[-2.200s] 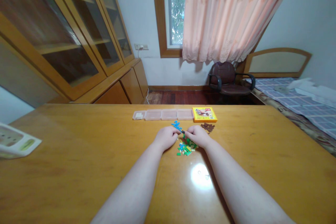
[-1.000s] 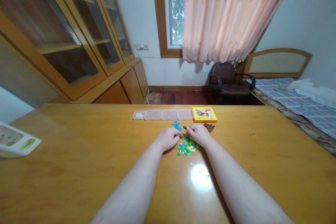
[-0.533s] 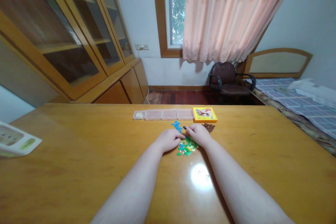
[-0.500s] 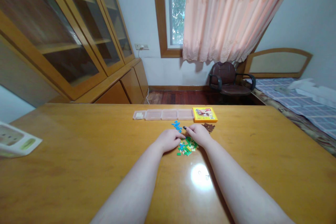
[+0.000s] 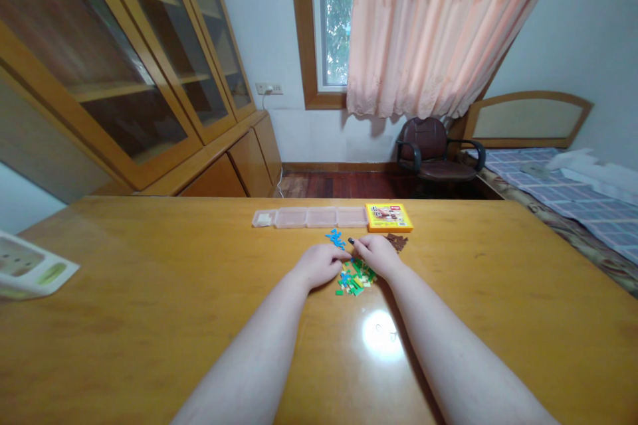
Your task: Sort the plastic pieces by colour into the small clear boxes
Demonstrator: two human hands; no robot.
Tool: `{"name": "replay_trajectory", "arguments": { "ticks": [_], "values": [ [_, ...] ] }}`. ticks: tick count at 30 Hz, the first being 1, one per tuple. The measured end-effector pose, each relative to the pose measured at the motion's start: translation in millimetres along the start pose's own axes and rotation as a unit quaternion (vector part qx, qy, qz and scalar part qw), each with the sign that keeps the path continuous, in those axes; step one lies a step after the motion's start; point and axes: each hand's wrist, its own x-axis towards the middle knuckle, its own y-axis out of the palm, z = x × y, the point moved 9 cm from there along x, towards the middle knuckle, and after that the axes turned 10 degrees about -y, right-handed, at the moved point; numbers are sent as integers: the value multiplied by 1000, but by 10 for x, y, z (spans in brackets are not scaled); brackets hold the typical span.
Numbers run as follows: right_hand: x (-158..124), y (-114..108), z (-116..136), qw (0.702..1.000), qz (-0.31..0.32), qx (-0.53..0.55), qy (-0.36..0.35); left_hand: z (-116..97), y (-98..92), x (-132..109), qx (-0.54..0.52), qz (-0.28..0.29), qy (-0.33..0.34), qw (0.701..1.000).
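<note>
On the table, my left hand (image 5: 320, 265) rests at the left side of a mixed pile of small toy bricks (image 5: 357, 281), green, yellow, white and blue. One finger stretches toward the top of the pile and stands apart from the thumb. My right hand (image 5: 381, 256) is over the pile's upper right edge. One of its digits points left with a dark spot at its tip; the other fingers are mostly hidden. Blue bricks (image 5: 335, 238) lie just beyond my left fingertips. Dark brown bricks (image 5: 397, 242) are heaped beyond my right hand.
A row of clear plastic compartments (image 5: 306, 210) lies at the far edge, a whitish piece in the leftmost one. The yellow box (image 5: 389, 218) adjoins it on the right. At the far left stands a white object (image 5: 34, 264). Past the table is an armchair (image 5: 428, 149).
Both hands stay almost in place; the fingers of my left hand have shifted very slightly. The piles look the same.
</note>
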Motion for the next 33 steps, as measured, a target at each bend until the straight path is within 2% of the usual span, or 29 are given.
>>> {"name": "replay_trajectory", "arguments": {
  "ticks": [6, 19, 33],
  "values": [
    [7, 3, 36, 1000, 7, 1, -12, -2, 46, 0, 9, 17, 7, 1000],
    [3, 38, 24, 1000, 20, -9, -4, 157, -116, 36, 42, -54, -101, 992],
    [5, 26, 56, 1000, 20, -14, -11, 142, -97, 42, 34, -53, -82, 995]
  ]
}}
